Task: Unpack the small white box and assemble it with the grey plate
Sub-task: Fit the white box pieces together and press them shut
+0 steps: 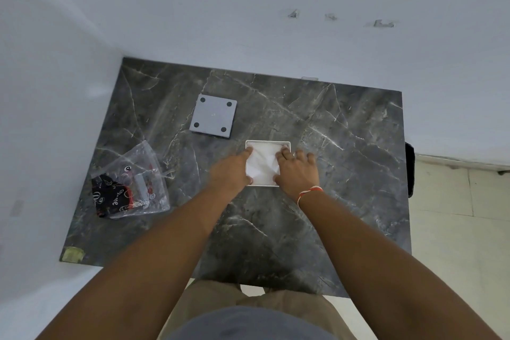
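small white box [267,163] mid-table, square, no long axis | left hand [231,170] and right hand [295,171] flank it, each grip loosely spread on crumpled white wrap | grey plate [214,116] up-left, nearer left hand | plastic bag [132,184] print unreadable

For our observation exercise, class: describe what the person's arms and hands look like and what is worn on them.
Both forearms are bare, with no sleeves in view. The left hand wears nothing: no glove, ring or band is visible. The right hand is also ungloved, but its wrist carries a thin thread band in orange-red and white. No watch shows on either arm.
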